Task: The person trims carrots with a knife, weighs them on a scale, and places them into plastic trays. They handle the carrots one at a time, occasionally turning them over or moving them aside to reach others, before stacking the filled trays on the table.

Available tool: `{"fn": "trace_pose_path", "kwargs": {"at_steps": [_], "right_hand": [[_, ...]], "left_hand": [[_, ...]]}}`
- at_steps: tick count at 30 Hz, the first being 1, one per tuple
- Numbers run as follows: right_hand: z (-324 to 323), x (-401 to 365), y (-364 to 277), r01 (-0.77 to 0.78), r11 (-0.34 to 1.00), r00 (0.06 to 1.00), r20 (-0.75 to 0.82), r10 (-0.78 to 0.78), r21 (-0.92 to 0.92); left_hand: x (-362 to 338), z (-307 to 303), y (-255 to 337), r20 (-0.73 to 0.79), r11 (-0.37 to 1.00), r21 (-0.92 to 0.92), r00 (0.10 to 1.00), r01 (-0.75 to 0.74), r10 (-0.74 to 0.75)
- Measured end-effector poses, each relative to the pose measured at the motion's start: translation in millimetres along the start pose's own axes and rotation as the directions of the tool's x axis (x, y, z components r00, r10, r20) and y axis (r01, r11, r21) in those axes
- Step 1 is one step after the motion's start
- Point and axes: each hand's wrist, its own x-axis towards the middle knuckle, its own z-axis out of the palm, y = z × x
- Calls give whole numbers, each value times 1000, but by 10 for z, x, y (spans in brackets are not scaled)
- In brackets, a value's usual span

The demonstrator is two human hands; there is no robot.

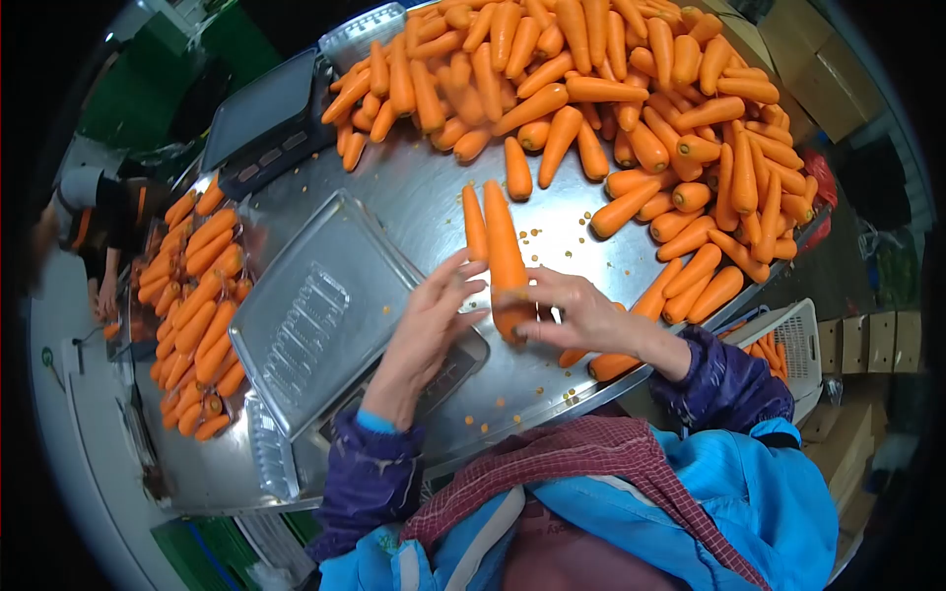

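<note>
From the head camera, the round steel table point(414, 192) has only a small bare patch in the middle, dotted with orange crumbs. A big carrot pile point(631, 98) fills the far and right side out to the rim. A clear plastic tray point(315, 305) lies tilted on a scale point(455, 366) just left of the hands, and a second scale point(264, 118) stands at the far left edge. Off the left rim, a crate of carrots point(197, 305) sits close by, with another person point(94, 227) beyond it. A white basket point(793, 340) stands past the near right rim.

The right hand point(581, 317) has its grip closed around the thick end of the long carrot point(505, 251), fingers wrapped from the right. The carrot lies on the bare patch and points away from the person, clean, bright orange and smooth, tapering to a blunt tip. A thinner carrot point(475, 225) lies just beside it on the left, parallel. The left hand point(434, 317) is open, fingers spread, its tips at the long carrot's left flank, palm over the scale's corner; I cannot tell if they touch it.
</note>
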Motion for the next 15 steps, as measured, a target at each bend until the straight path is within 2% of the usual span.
{"fn": "trace_pose_path", "kwargs": {"at_steps": [1, 2, 3, 4, 5, 6, 7, 8, 9, 11, 13, 15], "right_hand": [[54, -41, -66, 72, 996, 997, 5, -72, -60], [51, -70, -160, 9, 1000, 999, 51, -10, 21], [24, -103, -250, -59, 993, 994, 97, 49, 98], [-20, -148, -297, -62, 993, 994, 98, 52, 103], [-83, -202, -327, -123, 989, 991, 64, 118, 85], [-126, -239, -353, -188, 980, 982, 27, 186, 68], [-151, -246, -367, -88, 995, 989, -121, 81, -46], [-182, -226, -377, -46, 985, 977, -213, 10, -166], [-218, -197, -384, -17, 958, 953, -293, -72, -288], [-284, -173, -387, -51, 904, 940, -327, -101, -425], [-328, -151, -419, -56, 808, 942, -299, -152, -586], [-337, -156, -477, -110, 770, 953, -286, -98, -629]], "left_hand": [[26, 77, -27, 114, 989, -137, 993, 60, -45], [9, 112, -53, 104, 988, -142, 993, 62, -48], [-13, 139, -71, 122, 995, -99, 992, 5, 7], [-36, 153, -78, 147, 997, -56, 987, -52, 60], [-68, 171, -62, 150, 997, -55, 987, -47, 54], [-107, 204, -35, 124, 992, -5, 985, -122, 122], [-132, 234, -31, 104, 979, 44, 976, -197, 191], [-128, 254, -71, 47, 936, 188, 955, -298, 294], [-141, 268, -74, 57, 937, 186, 955, -297, 291], [-183, 277, -67, 69, 776, 509, 916, -373, 395], [-203, 288, -122, 51, 767, 529, 916, -362, 397], [-208, 286, -165, 124, 598, 659, 850, -456, 512]]}}
